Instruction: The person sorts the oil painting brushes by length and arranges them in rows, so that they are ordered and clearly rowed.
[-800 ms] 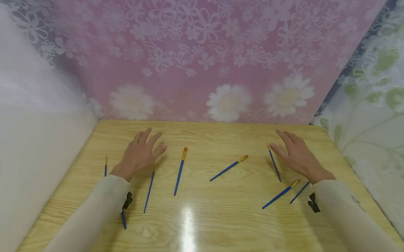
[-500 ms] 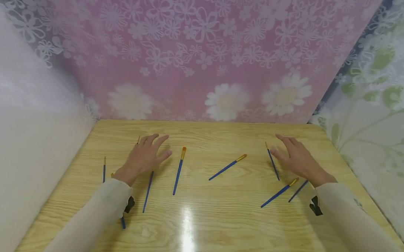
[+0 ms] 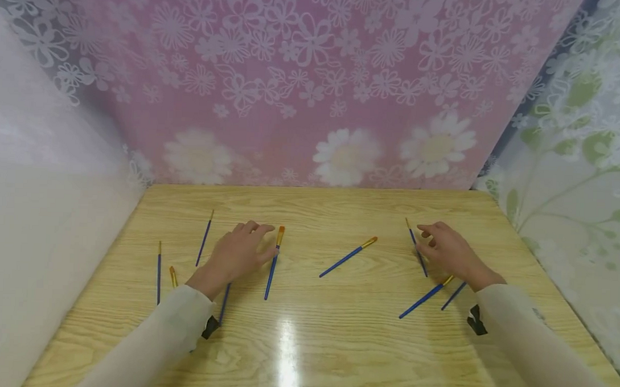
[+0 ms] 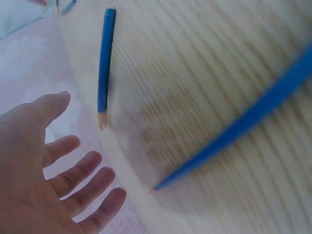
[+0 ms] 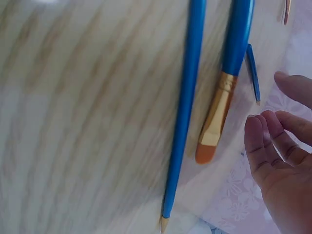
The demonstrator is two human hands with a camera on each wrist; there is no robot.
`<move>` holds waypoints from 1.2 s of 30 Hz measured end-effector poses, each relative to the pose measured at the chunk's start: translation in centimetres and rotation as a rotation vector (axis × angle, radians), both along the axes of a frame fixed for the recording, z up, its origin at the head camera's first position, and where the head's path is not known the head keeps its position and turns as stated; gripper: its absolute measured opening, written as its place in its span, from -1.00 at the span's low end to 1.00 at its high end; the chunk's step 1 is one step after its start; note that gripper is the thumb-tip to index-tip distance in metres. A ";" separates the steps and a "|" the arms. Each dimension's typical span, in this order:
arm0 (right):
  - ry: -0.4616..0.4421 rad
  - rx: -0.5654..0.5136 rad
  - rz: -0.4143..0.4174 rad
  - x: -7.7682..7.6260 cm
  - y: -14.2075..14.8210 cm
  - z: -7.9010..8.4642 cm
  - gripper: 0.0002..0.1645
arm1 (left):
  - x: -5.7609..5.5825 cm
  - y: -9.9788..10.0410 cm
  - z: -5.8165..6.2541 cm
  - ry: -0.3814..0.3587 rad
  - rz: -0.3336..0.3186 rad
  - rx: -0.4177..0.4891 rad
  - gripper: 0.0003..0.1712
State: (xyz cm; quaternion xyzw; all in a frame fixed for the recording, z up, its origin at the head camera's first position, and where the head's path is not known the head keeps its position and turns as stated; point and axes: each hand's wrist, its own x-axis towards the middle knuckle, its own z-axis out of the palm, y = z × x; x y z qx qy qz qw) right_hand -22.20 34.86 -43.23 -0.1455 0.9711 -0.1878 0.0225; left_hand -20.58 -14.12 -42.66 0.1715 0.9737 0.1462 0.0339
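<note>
My left hand (image 3: 238, 251) hovers at the left with its fingers loosely spread and nothing in them. Its fingertips lie close to the ferrule of a flat paintbrush (image 3: 272, 277) with a blue handle. The left wrist view has the hand (image 4: 58, 170) apart from a paintbrush (image 4: 106, 63). Over on the right, my right hand (image 3: 449, 249) has bent fingers, thumb and fingertips apart, beside a thin paintbrush (image 3: 411, 233). In the right wrist view nothing sits between its fingers (image 5: 258, 141). Part of another thin paintbrush (image 3: 224, 304) is hidden under my left hand.
A paintbrush (image 3: 347, 261) lies slanted mid-table. Near my right wrist are a wider paintbrush (image 3: 421, 301) and a thin paintbrush (image 3: 453, 296). Farther left are thin paintbrushes (image 3: 204, 239) and a partly covered brush (image 3: 173, 275). A pink flowered wall (image 3: 291, 130) borders the wooden table (image 3: 335, 342).
My left hand has moved right and toward me, uncovering a thin paintbrush at the back left. My right hand has come slightly lower, its fingers bending more. The paintbrushes have stayed put.
</note>
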 end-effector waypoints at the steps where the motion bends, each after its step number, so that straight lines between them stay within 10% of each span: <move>1: -0.002 0.001 -0.001 -0.1 0.0 -0.1 -0.26 | 0.1 0.2 0.0 -0.012 0.005 -0.002 -0.27; 36: -0.076 -0.012 -0.061 -0.6 -1.0 -0.4 -0.51 | 1.0 2.8 -0.7 -0.105 -0.004 0.099 -0.59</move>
